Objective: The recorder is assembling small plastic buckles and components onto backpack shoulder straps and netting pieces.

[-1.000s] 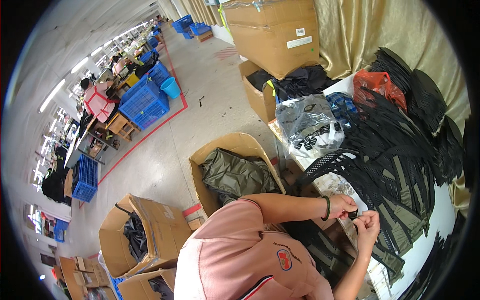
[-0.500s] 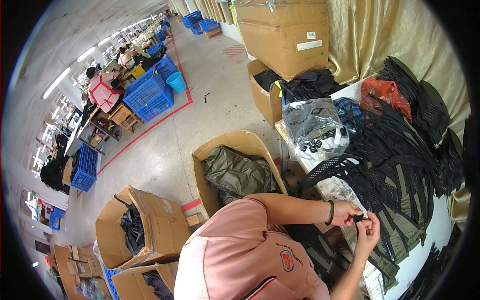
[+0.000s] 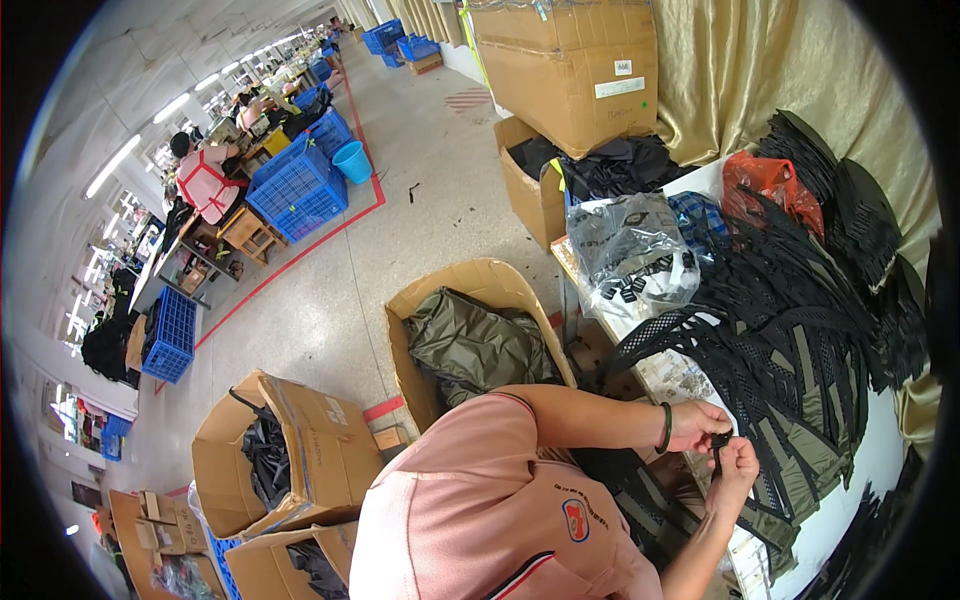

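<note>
My left hand (image 3: 698, 424), with a green bracelet on its wrist, and my right hand (image 3: 738, 466) meet at the table's near edge. Both pinch a small black strap piece (image 3: 718, 442) between the fingertips. Just beyond the hands, a big heap of black mesh and olive strap pieces (image 3: 790, 350) covers the white table (image 3: 850, 490). My pink shirt fills the lower middle of the view.
A clear bag of black buckles (image 3: 635, 262) and a red bag (image 3: 765, 180) lie on the table's far end. An open carton of olive fabric (image 3: 470, 340) stands beside me on the floor, with more cartons (image 3: 285, 450) behind. Blue crates (image 3: 295, 190) and a seated person (image 3: 205, 180) are far off.
The view has swung a little, so the cartons and table shifted in frame. My hands stay together on the small black piece at the table edge.
</note>
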Tool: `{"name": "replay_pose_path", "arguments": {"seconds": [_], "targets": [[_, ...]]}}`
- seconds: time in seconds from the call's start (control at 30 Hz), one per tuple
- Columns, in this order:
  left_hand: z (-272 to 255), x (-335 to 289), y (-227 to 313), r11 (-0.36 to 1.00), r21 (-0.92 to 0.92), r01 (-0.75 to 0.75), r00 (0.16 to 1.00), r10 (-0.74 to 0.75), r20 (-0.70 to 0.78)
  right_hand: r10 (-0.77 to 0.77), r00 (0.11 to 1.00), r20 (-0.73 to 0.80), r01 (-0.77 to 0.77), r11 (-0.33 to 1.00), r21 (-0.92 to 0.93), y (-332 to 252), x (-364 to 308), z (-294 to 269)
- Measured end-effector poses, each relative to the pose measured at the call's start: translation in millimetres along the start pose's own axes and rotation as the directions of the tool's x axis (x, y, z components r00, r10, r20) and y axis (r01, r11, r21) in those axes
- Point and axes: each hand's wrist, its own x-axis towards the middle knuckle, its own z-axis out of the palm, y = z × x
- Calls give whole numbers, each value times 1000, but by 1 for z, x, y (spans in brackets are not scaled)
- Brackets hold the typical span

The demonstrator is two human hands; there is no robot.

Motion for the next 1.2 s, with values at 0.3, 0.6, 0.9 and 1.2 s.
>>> {"name": "replay_pose_path", "arguments": {"seconds": [0.3, 0.6, 0.9, 1.2], "targets": [[-12, -5, 6, 994, -73, -82, 994, 87, 63, -364, 922, -130, 318, 906, -280, 1, -2, 15], [1, -12, 32, 953, 287, 95, 995, -83, -56, -297, 945, 139, 319, 736, -597, -14, 1, 2], [26, -12, 17, 956, 295, -1, 989, 45, -142, -633, 762, 136, 483, 417, -770, -15, -3, 0], [33, -11, 17, 779, 605, -163, 930, 327, -170, -79, 991, -110, 74, 996, -47, -3, -5, 0]]}}
